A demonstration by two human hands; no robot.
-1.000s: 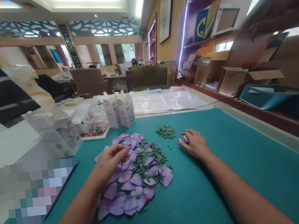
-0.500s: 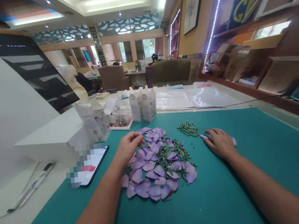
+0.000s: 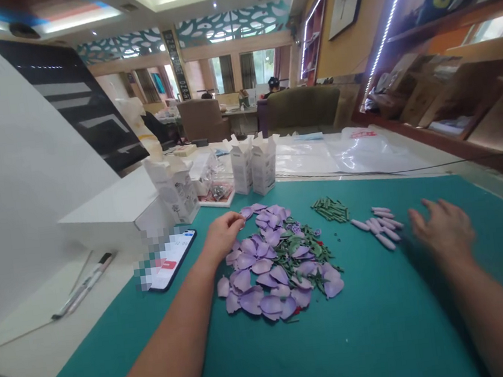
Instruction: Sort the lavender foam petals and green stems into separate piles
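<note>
- The hands are well apart, with the pile and the green pieces between them.
- The left hand (image 3: 223, 235) sits curled at the upper left edge of a heap of lilac foam petals (image 3: 279, 276), fingertips at the nearest petals; whether it pinches one cannot be told.
- The right hand (image 3: 442, 230) is open, fingers spread and slightly blurred, just beside a loose cluster of short lilac rolled pieces (image 3: 377, 227) and not touching them.
- The heap lies on a teal cutting mat (image 3: 385, 324), mixed with green foam leaves (image 3: 298, 247) at its centre.
- A bundle of thin green stems (image 3: 330, 210) lies just above the heap.

Around them:
- A smartphone (image 3: 171, 259), its screen pixelated, lies by the mat's left edge; two marker pens (image 3: 84, 294) lie further left.
- Two white cartons (image 3: 253, 165) stand beyond the mat, beside a tray of small parts (image 3: 216, 195).
- A seated person (image 3: 273, 83) is far off.
</note>
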